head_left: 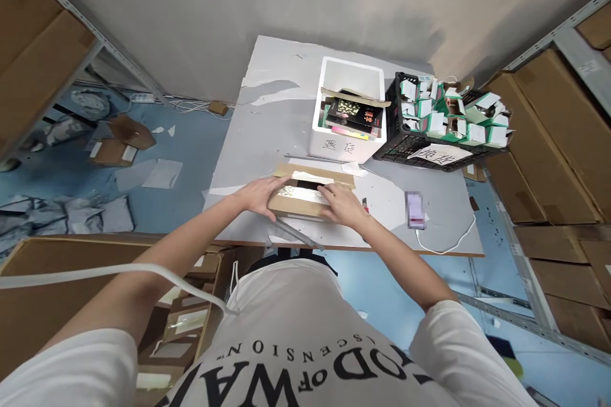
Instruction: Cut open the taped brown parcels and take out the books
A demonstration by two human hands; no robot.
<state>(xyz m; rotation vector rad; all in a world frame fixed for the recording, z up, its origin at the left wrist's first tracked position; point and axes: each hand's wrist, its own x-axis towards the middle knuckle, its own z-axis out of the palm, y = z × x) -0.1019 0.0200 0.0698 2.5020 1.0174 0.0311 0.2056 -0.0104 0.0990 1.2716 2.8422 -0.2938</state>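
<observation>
The box (pixel 300 208) lies on the tabletop (pixel 267 130) near its front edge, straight ahead of the person. A tan flap stands out along its far side, and between the hands its top shows a pale, shiny strip and a dark gap. The left hand (pixel 260 196) grasps the left end, thumb at the near corner, fingers over the top. The right hand (pixel 344 205) grasps the right end, its fingertips by the dark gap.

A grey strip (pixel 296 233) lies just in front of the box, by the table's edge. A small red thing (pixel 365 205), too small to make out, lies beside the right wrist. Farther right is a phone (pixel 415 210), its screen blurred, with a white cable (pixel 457 245) plugged into its near end.

Behind the box stands a white bin (pixel 338 148) with flat packs (pixel 356 113) in it. Just right of that, a black crate (pixel 392 151) is crammed with white-and-green cartons (pixel 435 123) and bears a handwritten sign (pixel 442 154).
</observation>
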